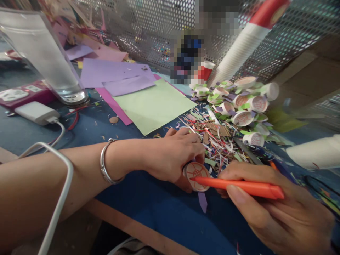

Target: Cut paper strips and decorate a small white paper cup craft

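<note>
Between the fingers of my left hand [174, 156] is a small paper cup piece [201, 173], its round face turned up toward me. Orange-red lines are drawn on that face, and a purple paper strip [202, 202] sticks out from its lower edge. My right hand [276, 209] grips an orange marker [239, 186], whose tip meets the drawn lines or hovers just over them. Many similar cup pieces [243, 118] with orange drawings and green and purple strips are heaped at the right.
Paper scraps [215, 141] lie beyond my hands, with scissors [247, 150] partly among them. Coloured sheets [156, 106], a glass of water [53, 60] and a charger [38, 112] stand or lie further left. A white cable crosses my left forearm. A tall cup stack [239, 46] leans by the perforated panel.
</note>
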The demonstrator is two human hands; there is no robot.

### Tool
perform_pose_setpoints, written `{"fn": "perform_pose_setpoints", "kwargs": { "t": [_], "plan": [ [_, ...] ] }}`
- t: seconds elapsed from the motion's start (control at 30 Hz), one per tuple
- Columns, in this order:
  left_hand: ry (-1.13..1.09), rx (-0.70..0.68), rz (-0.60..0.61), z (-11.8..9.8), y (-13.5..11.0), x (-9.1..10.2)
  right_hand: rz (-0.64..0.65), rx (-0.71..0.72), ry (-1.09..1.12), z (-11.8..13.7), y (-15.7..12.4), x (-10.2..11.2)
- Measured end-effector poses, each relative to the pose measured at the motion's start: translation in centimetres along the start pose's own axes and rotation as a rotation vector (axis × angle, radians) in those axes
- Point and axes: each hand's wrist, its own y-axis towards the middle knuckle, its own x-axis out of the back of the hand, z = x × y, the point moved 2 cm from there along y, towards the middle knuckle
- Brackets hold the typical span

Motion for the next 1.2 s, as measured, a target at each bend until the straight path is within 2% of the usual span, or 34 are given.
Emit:
{"fn": "perform_pose_setpoints", "kwargs": {
  "t": [0.2,0.37,0.43,0.6,0.77,0.93,1.2],
  "plan": [
    [-0.002,-0.005,-0.006,0.0,0.0,0.0,0.053,0.1,-0.015,-0.8,0.0,0.4],
    [0.003,-0.007,-0.012,0.1,0.0,-0.1,0.058,0.119,-0.033,-1.0,-0.2,0.5],
    [-0.002,-0.004,-0.012,0.1,0.0,0.0,0.062,0.099,-0.025,-0.7,-0.2,0.4],
    [-0.016,0.005,0.001,-0.1,0.0,0.1,-0.034,-0.014,-0.021,-0.1,-0.1,0.2],
    [-0.016,0.006,0.003,-0.1,0.0,0.0,0.034,0.03,-0.043,-0.4,0.1,0.1],
    [-0.002,0.016,0.011,-0.1,0.0,0.0,-0.012,0.02,-0.06,-0.3,-0.3,0.1],
    [-0.004,0.01,0.007,0.0,-0.1,0.0,-0.005,0.004,-0.04,-0.3,-0.3,0.3]
  ]
}}
